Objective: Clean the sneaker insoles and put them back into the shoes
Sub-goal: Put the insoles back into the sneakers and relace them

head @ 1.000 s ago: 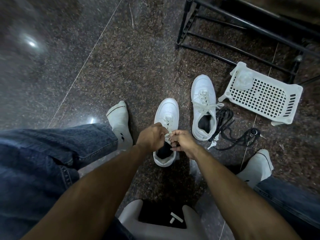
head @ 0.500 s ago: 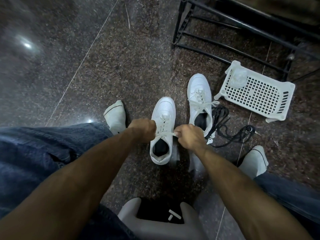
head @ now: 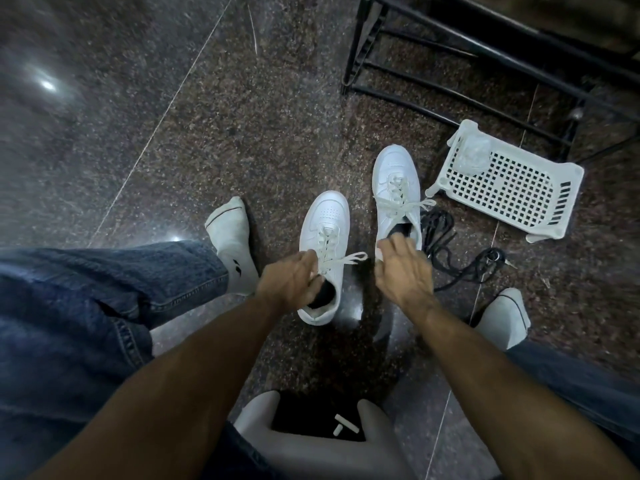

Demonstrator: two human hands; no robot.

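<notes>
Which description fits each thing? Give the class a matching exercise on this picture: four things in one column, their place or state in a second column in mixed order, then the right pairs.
Things:
1. near sneaker
2. far sneaker
3. white basket
4. black cord

Descriptions:
A. lies tipped over by the black metal frame
B. coiled on the floor beside a shoe
C. left hand grips it at the laces
D. right hand hovers open near its heel

Pairs: 1-C, 2-D, 3-A, 4-B
</notes>
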